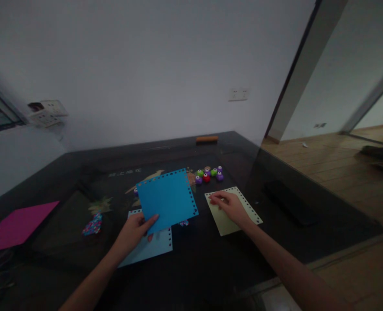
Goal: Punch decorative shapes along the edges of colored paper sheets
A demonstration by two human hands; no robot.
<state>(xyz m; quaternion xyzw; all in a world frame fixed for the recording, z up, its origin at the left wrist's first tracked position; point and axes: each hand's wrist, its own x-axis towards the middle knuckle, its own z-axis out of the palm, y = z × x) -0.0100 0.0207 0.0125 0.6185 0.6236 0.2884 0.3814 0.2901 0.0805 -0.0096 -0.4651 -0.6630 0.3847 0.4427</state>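
My left hand point(133, 231) grips a bright blue sheet of paper point(167, 201) at its lower left corner, thumb on top. Holes run along the sheet's top and right edges. Beneath it, partly covered, a light blue punched sheet point(149, 250) lies on the dark table. My right hand point(232, 207) is over a pale yellow punched sheet point(222, 224). Its thumb and fingers are pinched together near that sheet's upper left, and I cannot make out anything between them. Whether the hand touches the sheet is unclear.
Several purple, green and red eyeball-like toys point(207, 175) sit behind the sheets. A small multicoloured pile point(93, 224) and a magenta sheet point(19, 224) lie leftward. An orange-brown stick point(206, 139) is near the wall; a long black object point(288, 203) lies right, on the table point(191, 276).
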